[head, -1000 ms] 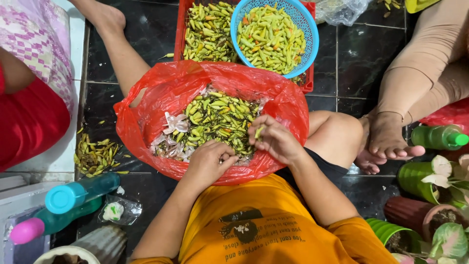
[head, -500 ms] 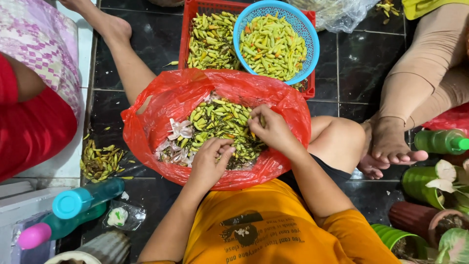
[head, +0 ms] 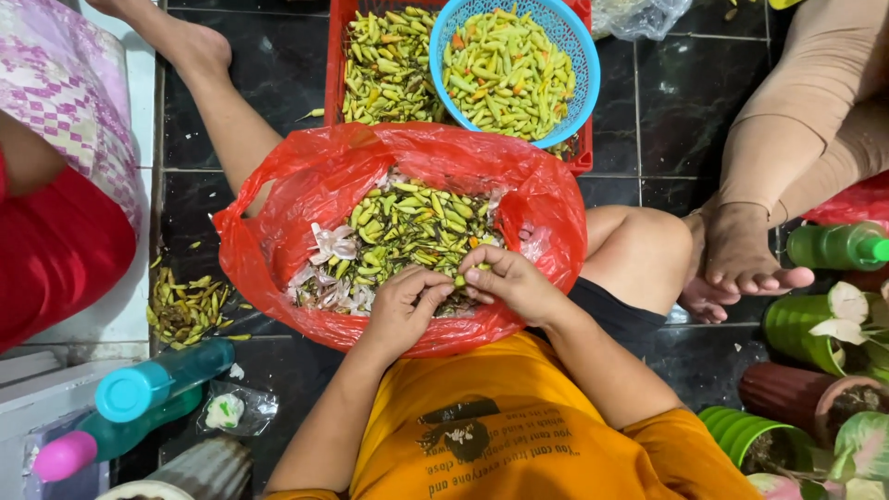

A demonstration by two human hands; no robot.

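Left hand [head: 403, 306] and right hand [head: 509, 282], fingertips pinched together on apparently one green chili [head: 457, 279], over red plastic bag [head: 278, 213] catching trimmings.

Glossy black floor tiles [head: 667, 120], pale grout lines, even light.

A home floor: dark floor tiles [head: 667, 130], potted plants [head: 833, 398], cleaning bottles [head: 148, 393], people seated barefoot sorting chillies [head: 407, 227].
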